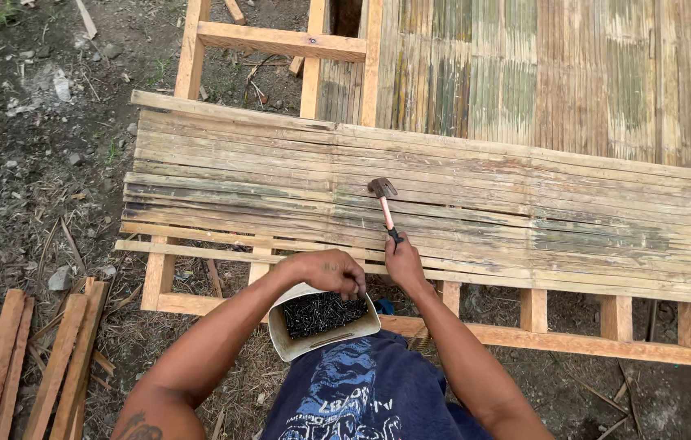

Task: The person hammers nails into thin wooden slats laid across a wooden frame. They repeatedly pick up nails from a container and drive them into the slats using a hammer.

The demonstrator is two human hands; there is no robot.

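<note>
Bare earth with stacked timber offcuts (3, 358) is seen at left, where the left hand (331, 271) is curled into a tub of dark nails (322, 321), while the hammer (384, 208), gripped by the right hand (403, 262), rests on split-bamboo slats (459, 208) already laid over the wooden frame (524, 336), whose near rail is left uncovered.

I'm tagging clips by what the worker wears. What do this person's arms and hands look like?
Both arms are bare along all that shows, with no sleeves in view. The left hand and the right hand wear no gloves, and no rings, watch or wristbands can be seen. A dark tattoo marks the left upper arm near the shoulder. Below them shows a navy shirt with a light blue and white print.
</note>
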